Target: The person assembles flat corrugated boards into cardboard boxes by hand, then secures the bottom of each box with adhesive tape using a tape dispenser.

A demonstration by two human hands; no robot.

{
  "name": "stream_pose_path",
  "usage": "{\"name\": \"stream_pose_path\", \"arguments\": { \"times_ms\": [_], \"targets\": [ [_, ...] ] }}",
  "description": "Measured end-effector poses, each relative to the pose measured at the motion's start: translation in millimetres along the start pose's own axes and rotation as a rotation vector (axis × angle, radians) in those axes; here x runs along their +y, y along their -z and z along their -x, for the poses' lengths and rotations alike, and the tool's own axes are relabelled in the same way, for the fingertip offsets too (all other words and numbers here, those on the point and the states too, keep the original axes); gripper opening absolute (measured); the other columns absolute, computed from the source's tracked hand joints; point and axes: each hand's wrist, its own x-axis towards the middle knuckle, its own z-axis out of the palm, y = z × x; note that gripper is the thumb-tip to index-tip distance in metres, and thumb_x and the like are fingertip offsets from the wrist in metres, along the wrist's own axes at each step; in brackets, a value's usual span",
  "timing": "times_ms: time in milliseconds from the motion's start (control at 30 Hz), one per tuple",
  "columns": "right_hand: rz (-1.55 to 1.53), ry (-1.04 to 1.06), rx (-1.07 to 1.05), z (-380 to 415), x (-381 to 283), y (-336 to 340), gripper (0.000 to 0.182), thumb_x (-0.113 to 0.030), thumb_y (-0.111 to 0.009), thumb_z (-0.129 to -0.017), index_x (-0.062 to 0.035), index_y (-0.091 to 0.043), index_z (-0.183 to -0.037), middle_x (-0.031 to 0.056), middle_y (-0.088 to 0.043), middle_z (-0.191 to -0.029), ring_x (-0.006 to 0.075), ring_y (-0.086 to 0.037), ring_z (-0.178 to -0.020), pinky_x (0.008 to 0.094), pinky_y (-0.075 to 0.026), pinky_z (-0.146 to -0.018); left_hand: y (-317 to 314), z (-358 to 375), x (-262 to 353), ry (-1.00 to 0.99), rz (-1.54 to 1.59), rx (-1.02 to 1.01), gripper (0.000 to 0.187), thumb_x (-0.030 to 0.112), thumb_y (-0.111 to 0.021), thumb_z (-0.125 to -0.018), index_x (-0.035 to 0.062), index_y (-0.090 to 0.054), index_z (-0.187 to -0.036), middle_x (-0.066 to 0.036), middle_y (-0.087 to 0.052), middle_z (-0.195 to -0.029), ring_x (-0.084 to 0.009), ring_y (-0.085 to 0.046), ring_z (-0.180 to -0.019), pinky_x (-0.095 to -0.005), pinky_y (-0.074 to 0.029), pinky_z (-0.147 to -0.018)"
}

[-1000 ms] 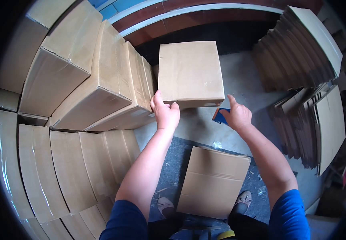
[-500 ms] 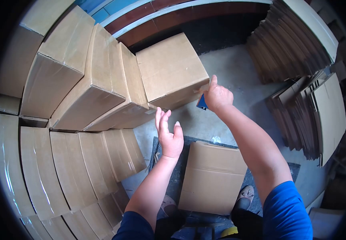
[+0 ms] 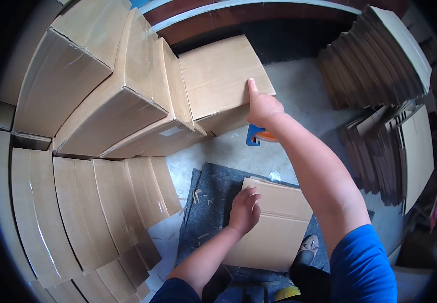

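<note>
My right hand [image 3: 265, 108] is at the front right edge of a closed cardboard box [image 3: 223, 76], its index finger stretched over the box top. The other fingers are wrapped round a blue tape dispenser [image 3: 252, 135], whose orange roll shows below the wrist. Above the left edge of a flat folded cardboard piece [image 3: 274, 227] is my left hand [image 3: 245, 209]; its fingers are apart and slightly bent, with nothing in them. Whether it touches the cardboard I cannot tell. The flat cardboard lies on a dark mat [image 3: 203, 202] between my feet.
Closed cardboard boxes [image 3: 77, 207] are stacked along the left side. Two stacks of flattened cardboard [image 3: 370, 60] stand at the right. A shoe [image 3: 310, 245] shows beside the flat cardboard, and small scraps lie on the mat.
My left hand has moved down and right from beside the box to the flat cardboard. My right hand has shifted slightly left, and more of the tape dispenser shows.
</note>
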Motion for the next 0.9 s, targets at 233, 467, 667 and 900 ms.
{"name": "stream_pose_path", "arguments": {
  "times_ms": [233,467,667,900],
  "targets": [
    [0.301,0.096,0.004,9,5,15,0.087,-0.005,-0.058,-0.089,-0.0170,-0.008,-0.160,0.0175,-0.067,-0.121,0.0289,-0.068,-0.107,0.0382,-0.055,-0.088,-9,13,0,-0.009,0.011,-0.040,0.024,0.004,-0.060,-0.079,0.0088,-0.064,-0.102,-0.012,-0.062,-0.118,-0.0354,-0.058,-0.114,-0.0483,-0.047,-0.095],
    [0.122,0.228,0.098,57,38,-12,0.092,-0.016,-0.068,-0.081,-0.0145,-0.016,-0.158,0.0210,-0.069,-0.109,0.0351,-0.068,-0.100,0.0424,-0.055,-0.088,4,38,0,0.150,-0.200,0.026,0.030,0.006,-0.064,-0.077,0.0072,-0.063,-0.106,-0.010,-0.060,-0.120,-0.0332,-0.056,-0.111,-0.0455,-0.045,-0.094],
    [-0.164,0.207,-0.399,196,105,-40,0.081,-0.025,-0.074,-0.076,-0.0088,-0.040,-0.148,0.0177,-0.072,-0.100,0.0329,-0.069,-0.097,0.0407,-0.054,-0.089,14,71,-32,0.685,-0.295,-0.025,0.050,0.022,-0.066,-0.084,0.0089,-0.055,-0.131,-0.017,-0.053,-0.132,-0.0377,-0.051,-0.121,-0.0492,-0.043,-0.102],
    [-0.129,0.119,-0.598,340,208,-99,0.080,-0.034,-0.076,-0.078,-0.0022,-0.045,-0.144,0.0197,-0.072,-0.097,0.0301,-0.071,-0.090,0.0365,-0.056,-0.083,-9,140,-46,0.875,-0.197,-0.187,0.033,0.030,-0.056,-0.093,0.0095,-0.066,-0.118,-0.022,-0.061,-0.121,-0.0395,-0.058,-0.115,-0.0461,-0.048,-0.099]
  ]
}}
